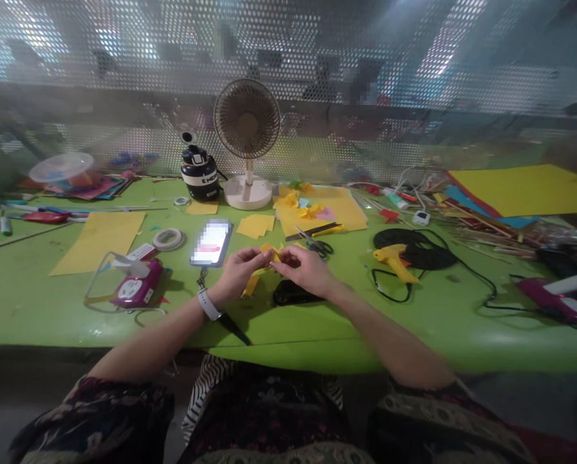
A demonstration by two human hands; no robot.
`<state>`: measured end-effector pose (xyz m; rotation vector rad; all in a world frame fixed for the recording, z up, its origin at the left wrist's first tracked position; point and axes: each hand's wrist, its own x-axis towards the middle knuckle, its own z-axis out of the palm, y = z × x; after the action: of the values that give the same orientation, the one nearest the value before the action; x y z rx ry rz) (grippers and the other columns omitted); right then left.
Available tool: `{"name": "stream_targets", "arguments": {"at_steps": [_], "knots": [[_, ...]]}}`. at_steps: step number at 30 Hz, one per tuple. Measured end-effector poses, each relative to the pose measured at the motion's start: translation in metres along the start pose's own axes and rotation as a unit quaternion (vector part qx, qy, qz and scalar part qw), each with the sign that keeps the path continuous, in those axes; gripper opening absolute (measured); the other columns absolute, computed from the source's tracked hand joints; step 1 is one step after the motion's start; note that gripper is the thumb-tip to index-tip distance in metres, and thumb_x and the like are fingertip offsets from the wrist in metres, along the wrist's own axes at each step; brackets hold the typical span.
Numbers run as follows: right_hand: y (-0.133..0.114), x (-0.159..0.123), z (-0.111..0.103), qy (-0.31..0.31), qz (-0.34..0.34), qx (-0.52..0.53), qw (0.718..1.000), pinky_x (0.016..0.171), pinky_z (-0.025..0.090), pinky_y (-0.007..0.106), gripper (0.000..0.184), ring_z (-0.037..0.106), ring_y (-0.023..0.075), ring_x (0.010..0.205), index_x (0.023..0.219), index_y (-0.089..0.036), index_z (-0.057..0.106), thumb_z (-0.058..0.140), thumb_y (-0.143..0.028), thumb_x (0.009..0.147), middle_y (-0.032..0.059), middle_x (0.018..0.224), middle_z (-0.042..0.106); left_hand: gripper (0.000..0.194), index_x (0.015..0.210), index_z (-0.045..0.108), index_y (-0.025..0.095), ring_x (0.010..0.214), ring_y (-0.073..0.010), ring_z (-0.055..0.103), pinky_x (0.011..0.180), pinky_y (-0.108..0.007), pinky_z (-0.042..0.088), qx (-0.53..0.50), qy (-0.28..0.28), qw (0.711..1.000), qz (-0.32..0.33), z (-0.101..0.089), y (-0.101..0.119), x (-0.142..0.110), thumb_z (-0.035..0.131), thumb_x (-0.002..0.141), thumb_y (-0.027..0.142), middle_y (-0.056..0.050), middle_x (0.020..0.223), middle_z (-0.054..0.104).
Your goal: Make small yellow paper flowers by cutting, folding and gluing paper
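Note:
Over the green table (37, 303), my left hand (240, 270) and my right hand (305, 267) meet, both pinching a small piece of yellow paper (272, 252). A strip of that paper hangs down below my left hand. Scissors (317, 243) lie just beyond my right hand. A black object (291, 293) rests under my right wrist. A phone (211, 243) with a lit screen lies beyond my left hand. My left wrist wears a white band.
A small fan (247, 138) and a black jug (200, 174) stand at the back. Yellow paper sheets (100, 238) lie left and centre, with a tape roll (168, 239). A yellow glue gun (395, 261) with black cable lies right. Purple devices sit at both sides.

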<state>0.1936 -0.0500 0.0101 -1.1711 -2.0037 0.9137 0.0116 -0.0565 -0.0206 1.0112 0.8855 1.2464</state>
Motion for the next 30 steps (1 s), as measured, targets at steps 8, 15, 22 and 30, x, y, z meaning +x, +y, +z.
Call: {"name": "stream_targets", "arguments": {"at_steps": [8, 15, 22, 30], "knots": [[0.0024, 0.0006, 0.0018, -0.012, 0.003, 0.009, 1.000, 0.063, 0.047, 0.028, 0.031, 0.061, 0.0155, 0.066, 0.081, -0.018, 0.062, 0.065, -0.050, 0.083, 0.0023, 0.073, 0.068, 0.032, 0.070, 0.068, 0.013, 0.069, -0.0095, 0.063, 0.076, -0.025, 0.053, -0.032, 0.001, 0.999, -0.011, 0.0012, -0.0004, 0.0000, 0.086, 0.066, 0.040, -0.001, 0.071, 0.069], [0.0040, 0.0008, 0.0042, -0.027, 0.017, 0.061, 0.998, 0.063, 0.050, 0.028, 0.028, 0.065, 0.0164, 0.065, 0.079, -0.019, 0.060, 0.063, -0.046, 0.085, 0.0030, 0.073, 0.070, 0.033, 0.070, 0.068, 0.012, 0.067, -0.0086, 0.062, 0.075, -0.024, 0.052, -0.040, 0.011, 0.999, -0.017, 0.0020, -0.0016, -0.0002, 0.086, 0.066, 0.039, -0.001, 0.070, 0.068], [0.0062, 0.0005, 0.0067, -0.044, 0.016, 0.092, 0.995, 0.065, 0.053, 0.030, 0.027, 0.068, 0.0182, 0.067, 0.077, -0.020, 0.058, 0.063, -0.046, 0.086, 0.0020, 0.072, 0.069, 0.032, 0.071, 0.067, 0.012, 0.069, -0.0095, 0.063, 0.075, -0.025, 0.052, -0.024, 0.019, 0.999, -0.021, 0.0005, -0.0045, -0.0004, 0.084, 0.069, 0.039, -0.001, 0.071, 0.069], [0.0046, 0.0009, -0.0005, -0.062, -0.010, 0.039, 0.997, 0.070, 0.051, 0.030, 0.027, 0.068, 0.0180, 0.071, 0.076, -0.021, 0.054, 0.055, -0.041, 0.094, 0.0021, 0.073, 0.070, 0.033, 0.070, 0.066, 0.012, 0.069, -0.0099, 0.065, 0.076, -0.025, 0.054, -0.031, 0.009, 0.999, -0.036, 0.0014, -0.0013, -0.0001, 0.084, 0.069, 0.039, -0.002, 0.071, 0.069]]}}
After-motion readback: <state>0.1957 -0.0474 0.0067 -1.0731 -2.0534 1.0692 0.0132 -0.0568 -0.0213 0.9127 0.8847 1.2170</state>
